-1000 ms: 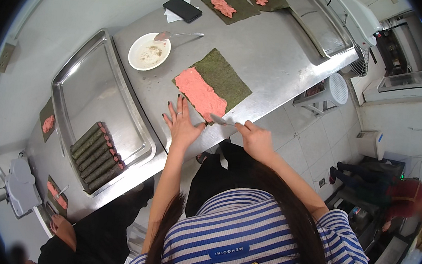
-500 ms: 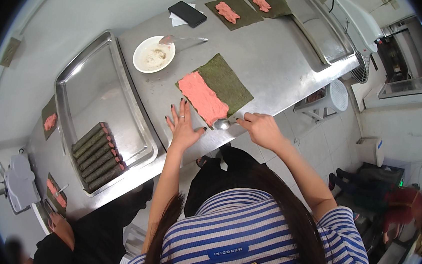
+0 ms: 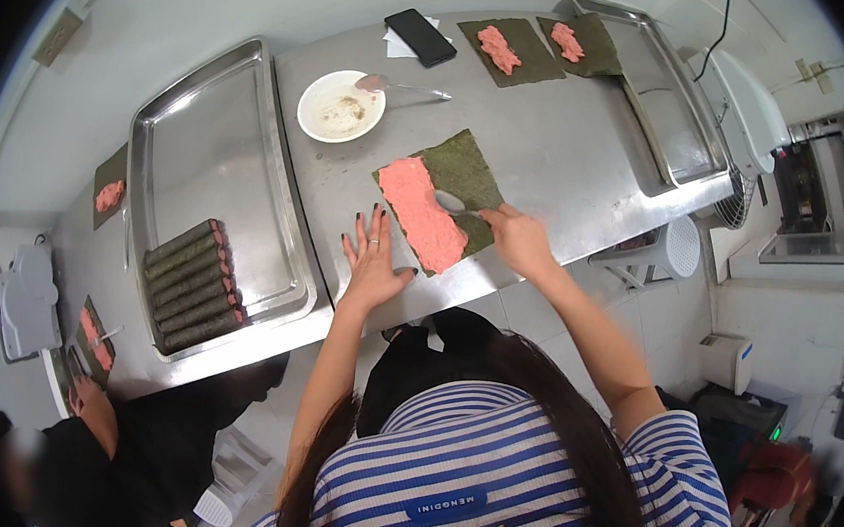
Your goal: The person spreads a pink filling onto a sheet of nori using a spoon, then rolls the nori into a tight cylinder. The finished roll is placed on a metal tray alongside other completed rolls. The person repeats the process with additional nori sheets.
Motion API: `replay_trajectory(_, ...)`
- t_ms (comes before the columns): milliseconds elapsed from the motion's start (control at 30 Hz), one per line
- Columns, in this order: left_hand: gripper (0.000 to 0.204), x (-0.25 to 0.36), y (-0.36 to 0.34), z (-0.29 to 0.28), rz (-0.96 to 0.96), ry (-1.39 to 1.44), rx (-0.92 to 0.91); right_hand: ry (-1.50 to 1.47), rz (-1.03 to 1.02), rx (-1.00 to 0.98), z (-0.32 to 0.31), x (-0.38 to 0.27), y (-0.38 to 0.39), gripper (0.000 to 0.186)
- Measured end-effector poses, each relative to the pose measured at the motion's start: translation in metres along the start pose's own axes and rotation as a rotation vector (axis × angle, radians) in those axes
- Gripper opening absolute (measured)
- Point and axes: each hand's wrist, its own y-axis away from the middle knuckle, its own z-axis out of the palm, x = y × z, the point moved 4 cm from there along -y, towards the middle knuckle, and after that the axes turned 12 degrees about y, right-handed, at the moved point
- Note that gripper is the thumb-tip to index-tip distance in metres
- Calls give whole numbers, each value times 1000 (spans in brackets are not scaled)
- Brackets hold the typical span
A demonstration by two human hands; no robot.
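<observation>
A dark green seaweed sheet (image 3: 469, 167) lies on the steel table, its left part covered by a band of pink meat paste (image 3: 416, 213). My right hand (image 3: 521, 240) is closed round the handle of a metal spoon (image 3: 450, 203). The spoon's bowl rests at the right edge of the paste, about halfway along it. Beside the sheet's lower left edge, my left hand (image 3: 376, 265) lies with fingers spread, a ring on one of them. It holds nothing.
Behind the sheet stands a white bowl (image 3: 342, 106) with a spoon across its rim. A black phone (image 3: 420, 37) lies farther back, near seaweed sheets with paste (image 3: 511, 50). Left is a steel tray (image 3: 227, 136) with several seaweed rolls (image 3: 189, 283). A co-worker's hand (image 3: 93, 410) shows lower left.
The spoon in my right hand has moved from the near corner of the sheet up to the middle of the paste's right edge. My left hand stays nearly in place. The whole view has shifted slightly.
</observation>
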Motion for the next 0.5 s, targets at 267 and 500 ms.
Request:
replay_trajectory(267,112,-5,0,2,2,-27,13,-171,-99,-127,-10,-35,36,30)
replay_trajectory(500,115,-4,0,1,8,-10,9,54,-462,-133,-29,-16,29,31)
